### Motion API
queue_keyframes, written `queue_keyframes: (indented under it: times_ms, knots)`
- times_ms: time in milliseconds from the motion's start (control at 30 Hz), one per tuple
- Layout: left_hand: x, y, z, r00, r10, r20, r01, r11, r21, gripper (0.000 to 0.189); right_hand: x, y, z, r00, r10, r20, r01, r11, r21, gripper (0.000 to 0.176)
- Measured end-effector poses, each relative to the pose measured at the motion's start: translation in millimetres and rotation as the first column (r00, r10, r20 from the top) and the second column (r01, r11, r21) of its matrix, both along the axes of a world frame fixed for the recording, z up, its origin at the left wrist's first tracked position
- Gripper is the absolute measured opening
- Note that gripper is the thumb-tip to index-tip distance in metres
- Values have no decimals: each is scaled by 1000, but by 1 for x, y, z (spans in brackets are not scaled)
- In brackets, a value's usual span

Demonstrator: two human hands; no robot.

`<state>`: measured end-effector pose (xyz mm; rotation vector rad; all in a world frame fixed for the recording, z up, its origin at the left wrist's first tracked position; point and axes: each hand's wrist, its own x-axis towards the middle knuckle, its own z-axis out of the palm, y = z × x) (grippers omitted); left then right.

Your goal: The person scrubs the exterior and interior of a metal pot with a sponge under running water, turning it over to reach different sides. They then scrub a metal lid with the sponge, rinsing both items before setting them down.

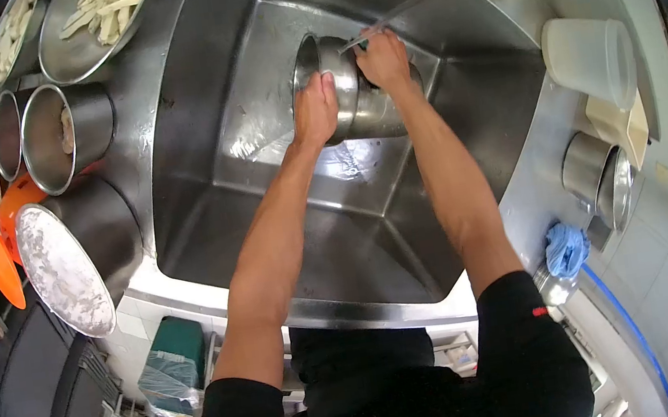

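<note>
Steel pot (359, 108) lying on its side in the sink (193, 100), mouth turned leftward for access. Left hand (317, 108) clamps the rim, steadying it; right hand (382, 59) presses the wall (its grip: cannot tell).

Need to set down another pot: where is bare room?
The sink floor between the pot and the near rim is bare. The left counter is crowded with bowls and trays; the right holds a white tub and steel pots.

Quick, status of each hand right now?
Left hand: closed on the steel pot rim.
Right hand: pressed on the pot under running water; grip cannot be told.
</note>
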<state>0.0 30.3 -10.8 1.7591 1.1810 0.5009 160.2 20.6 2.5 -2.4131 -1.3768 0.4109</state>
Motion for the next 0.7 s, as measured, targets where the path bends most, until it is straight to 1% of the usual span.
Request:
queue_keyframes:
  times_ms: [33, 67, 133, 167, 233, 267, 300, 367, 400, 433, 500, 533, 567, 633, 667, 700]
  knots:
    - [0, -4, 3, 1000, 11, 7, -11, 1000, 18, 34, 4, 3, -3, 997, 54, 58, -52, 998, -32, 21]
    - [2, -4, 5, 1000, 12, 7, -12, 1000, 3, 32, 8, 7, -5, 997, 45, 61, -43, 998, -35, 21]
    - [1, -6, 7, 1000, 13, 13, -14, 1000, 8, 32, 10, 23, 0, 986, 92, 142, -52, 964, -259, 22]
    - [0, -7, 8, 1000, 21, 8, -21, 1000, 12, 31, 9, 22, 3, 986, 85, 144, -46, 966, -253, 22]
    - [-2, -9, 5, 999, 21, -26, -21, 1000, -10, 30, -4, 11, 2, 975, 11, 223, 17, 992, -122, 23]
    - [-2, -10, 2, 1000, 30, -4, -30, 1000, 4, 30, -12, -1, 4, 984, -34, 175, 53, 993, -109, 22]
    - [-2, -10, -1, 999, 37, 20, -37, 999, 17, 30, -22, -15, 9, 984, -36, 175, 56, 992, -109, 22]
    - [-3, -13, -2, 999, 38, 18, -39, 999, 25, 30, -38, -35, 14, 981, -58, 185, 64, 998, -28, 19]
    - [-6, -16, -3, 999, 41, 28, -41, 999, 9, 30, -36, -33, 13, 990, -60, 125, 69, 995, -68, 19]
    - [-11, -22, -3, 999, 34, 32, -33, 999, -14, 30, -31, -24, 10, 991, -57, 122, 66, 996, -68, 19]
    - [-15, -33, -3, 999, 31, 27, -29, 999, -45, 31, -13, 3, -2, 981, -1, 195, 19, 996, -91, 22]
    - [-13, -35, -3, 997, 64, 41, -61, 997, -55, 32, -12, 10, -6, 974, 4, 228, 4, 999, -34, 23]
    - [-9, -30, -4, 993, 98, 62, -94, 994, -60, 35, -14, 8, -8, 974, -1, 227, 8, 1000, -27, 23]
    - [-5, -23, -3, 990, 116, 81, -113, 993, -38, 36, -26, -13, 3, 979, -111, 171, 104, 993, 50, 21]
    - [-3, -19, -2, 993, 93, 69, -92, 996, -16, 36, -34, -27, 6, 975, -117, 189, 102, 991, 86, 20]
    - [0, -15, -1, 996, 69, 58, -69, 998, 6, 36, -44, -43, 10, 977, -118, 176, 104, 991, 87, 21]
